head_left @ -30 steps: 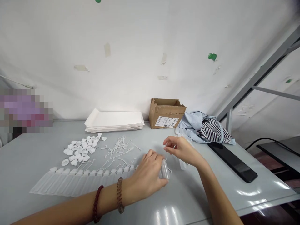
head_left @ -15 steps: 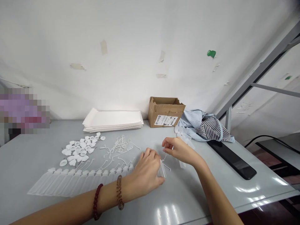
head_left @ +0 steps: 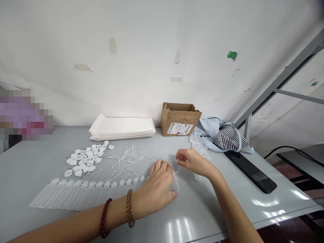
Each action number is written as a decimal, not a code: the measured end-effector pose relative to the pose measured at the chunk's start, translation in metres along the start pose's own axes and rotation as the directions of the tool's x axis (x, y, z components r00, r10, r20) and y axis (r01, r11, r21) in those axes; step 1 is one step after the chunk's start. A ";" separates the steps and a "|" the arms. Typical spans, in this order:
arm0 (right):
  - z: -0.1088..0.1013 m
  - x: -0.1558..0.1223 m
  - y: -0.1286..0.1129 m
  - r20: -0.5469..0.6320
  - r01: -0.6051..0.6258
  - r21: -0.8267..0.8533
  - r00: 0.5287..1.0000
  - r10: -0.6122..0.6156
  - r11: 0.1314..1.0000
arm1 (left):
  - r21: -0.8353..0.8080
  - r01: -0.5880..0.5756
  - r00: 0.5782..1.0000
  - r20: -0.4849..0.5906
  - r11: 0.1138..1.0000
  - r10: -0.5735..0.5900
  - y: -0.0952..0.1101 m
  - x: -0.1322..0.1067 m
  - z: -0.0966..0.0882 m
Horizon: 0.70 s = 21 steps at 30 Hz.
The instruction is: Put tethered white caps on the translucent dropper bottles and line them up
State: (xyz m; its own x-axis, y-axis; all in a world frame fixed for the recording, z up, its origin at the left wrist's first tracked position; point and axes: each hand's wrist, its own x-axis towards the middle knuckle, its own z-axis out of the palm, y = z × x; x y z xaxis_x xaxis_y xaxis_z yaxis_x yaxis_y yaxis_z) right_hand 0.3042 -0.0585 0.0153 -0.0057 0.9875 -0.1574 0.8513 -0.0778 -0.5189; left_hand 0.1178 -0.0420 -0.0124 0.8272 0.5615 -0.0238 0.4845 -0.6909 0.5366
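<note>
A row of clear plastic tubes (head_left: 60,197) with white caps lies on the grey table, thin white strips sticking out from several of them. My left hand (head_left: 160,184), with two bead bracelets at the wrist, is curled over the right end of this row. Clear tube ends (head_left: 175,184) show between its fingers and thumb; the rest is hidden under the palm. Just to the right, my right hand (head_left: 192,162) is raised a little with its fingertips bent together. A thin white strip (head_left: 178,169) shows below them; whether they hold it I cannot tell.
Loose white caps (head_left: 87,157) and thin looped white strips (head_left: 130,157) lie behind the row. Against the wall are white sheets (head_left: 124,127) and a cardboard box (head_left: 179,119). Clear pieces (head_left: 198,146), striped cloth (head_left: 226,136) and a black phone (head_left: 250,172) lie right.
Both hands keep almost the same place and pose. The view has shifted slightly; nothing has visibly been picked up or let go.
</note>
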 end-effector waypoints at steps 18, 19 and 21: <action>-0.002 0.002 0.001 0.031 0.012 -0.063 0.999 -0.010 0.998 | -0.041 -0.024 1.000 0.016 0.999 0.024 0.000 -0.010 -0.010; -0.002 0.002 0.002 0.031 0.011 -0.066 0.999 -0.009 0.998 | -0.053 -0.038 0.999 0.021 0.998 0.040 -0.005 -0.013 -0.015; -0.003 0.002 0.005 0.033 0.008 -0.072 0.999 -0.005 0.997 | -0.115 -0.091 0.996 0.001 0.989 0.092 -0.019 -0.020 -0.029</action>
State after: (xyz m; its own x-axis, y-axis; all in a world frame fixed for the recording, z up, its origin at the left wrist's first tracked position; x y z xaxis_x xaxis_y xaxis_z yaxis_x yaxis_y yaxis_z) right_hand 0.3098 -0.0563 0.0150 -0.0275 0.9829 -0.1821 0.8866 -0.0601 -0.4587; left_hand 0.0838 -0.0269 0.0020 0.8683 0.4953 0.0249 0.3711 -0.6822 0.6299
